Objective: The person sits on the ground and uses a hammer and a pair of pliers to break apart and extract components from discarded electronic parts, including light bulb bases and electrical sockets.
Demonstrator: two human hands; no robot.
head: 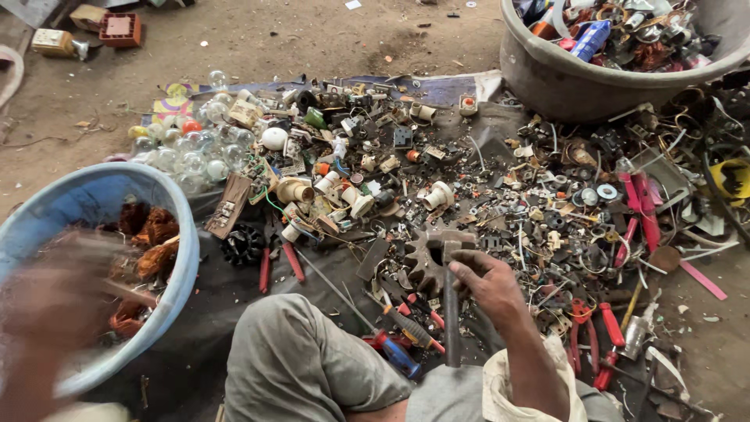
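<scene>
My right hand point(488, 283) grips the dark handle of a hammer point(451, 301), whose metal head rests on a large rusty gear wheel point(426, 258) lying on the dark cloth. My left hand point(55, 305) is a motion-blurred shape at the lower left, over the blue tub point(183, 234) that holds copper-wound motor parts point(152, 242). Whether it holds anything cannot be told from the blur. My bent knee in grey trousers point(301, 359) fills the bottom middle.
Small electrical scrap covers the cloth point(500, 148). Clear light bulbs point(191, 148) lie at the left, a grey tub point(562, 78) of mixed scrap at the upper right. Red-handled pliers point(277, 262), screwdrivers point(398, 336) and red cutters point(598, 336) lie near my legs. Bare dirt floor lies beyond.
</scene>
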